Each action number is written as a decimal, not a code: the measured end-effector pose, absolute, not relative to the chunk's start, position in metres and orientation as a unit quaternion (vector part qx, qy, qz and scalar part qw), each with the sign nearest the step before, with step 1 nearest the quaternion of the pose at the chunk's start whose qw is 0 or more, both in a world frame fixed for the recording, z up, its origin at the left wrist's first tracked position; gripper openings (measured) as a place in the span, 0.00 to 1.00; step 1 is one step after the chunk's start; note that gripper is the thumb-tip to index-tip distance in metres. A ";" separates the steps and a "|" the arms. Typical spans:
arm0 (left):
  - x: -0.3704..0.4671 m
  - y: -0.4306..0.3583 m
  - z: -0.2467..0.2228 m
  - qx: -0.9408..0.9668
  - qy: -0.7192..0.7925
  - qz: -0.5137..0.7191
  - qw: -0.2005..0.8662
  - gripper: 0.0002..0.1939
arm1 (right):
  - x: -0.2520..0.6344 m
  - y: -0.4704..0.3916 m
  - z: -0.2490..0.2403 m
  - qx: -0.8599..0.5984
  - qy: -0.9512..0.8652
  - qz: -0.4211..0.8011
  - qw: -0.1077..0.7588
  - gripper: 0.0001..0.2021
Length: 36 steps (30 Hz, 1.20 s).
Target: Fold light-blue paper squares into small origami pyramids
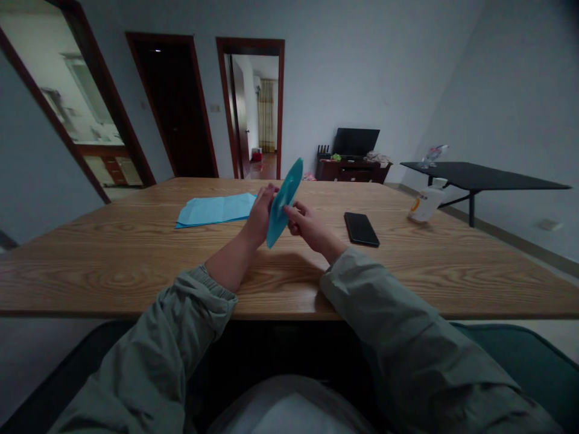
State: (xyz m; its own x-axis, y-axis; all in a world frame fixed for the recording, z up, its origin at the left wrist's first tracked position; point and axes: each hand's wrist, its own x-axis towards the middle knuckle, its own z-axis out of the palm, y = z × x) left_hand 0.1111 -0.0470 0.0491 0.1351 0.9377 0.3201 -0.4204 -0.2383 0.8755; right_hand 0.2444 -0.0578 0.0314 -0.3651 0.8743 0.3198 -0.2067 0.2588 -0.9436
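Blue folded piece (286, 199), apparently paper, gripped by left hand (262, 214) and pinched at its face by right hand (305, 222), above wooden table (181, 271).

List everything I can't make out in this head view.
All in the head view:
Left hand: some fingertips, hidden by the held blue piece.
Held blue piece: its left face, turned away from the camera.
White container: label wording, too small.
Clear item on the black table: what it is, too small and blurred.
Sleeves: cut off by the bottom edge.
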 end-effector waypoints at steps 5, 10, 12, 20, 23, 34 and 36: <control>0.105 -0.050 0.046 0.562 0.199 0.584 0.550 0.21 | 0.260 -0.051 0.033 -0.276 -0.598 0.545 0.519 0.22; 0.098 -0.047 0.042 0.593 0.209 0.558 0.542 0.24 | 0.267 -0.052 0.034 -0.277 -0.608 0.548 0.504 0.21; 0.096 -0.046 0.043 0.597 0.223 0.556 0.534 0.24 | 0.268 -0.052 0.034 -0.281 -0.610 0.549 0.497 0.21; 0.092 -0.039 0.041 0.579 0.231 0.580 0.523 0.23 | 0.274 -0.047 0.032 -0.264 -0.602 0.559 0.505 0.20; 0.092 -0.038 0.041 0.577 0.232 0.582 0.524 0.22 | 0.274 -0.046 0.031 -0.266 -0.595 0.563 0.508 0.20; 0.097 -0.038 0.041 0.565 0.304 0.587 0.494 0.20 | 0.270 -0.046 0.029 -0.287 -0.549 0.565 0.545 0.20; 0.097 -0.036 0.039 0.564 0.315 0.589 0.485 0.17 | 0.270 -0.045 0.028 -0.285 -0.548 0.566 0.547 0.20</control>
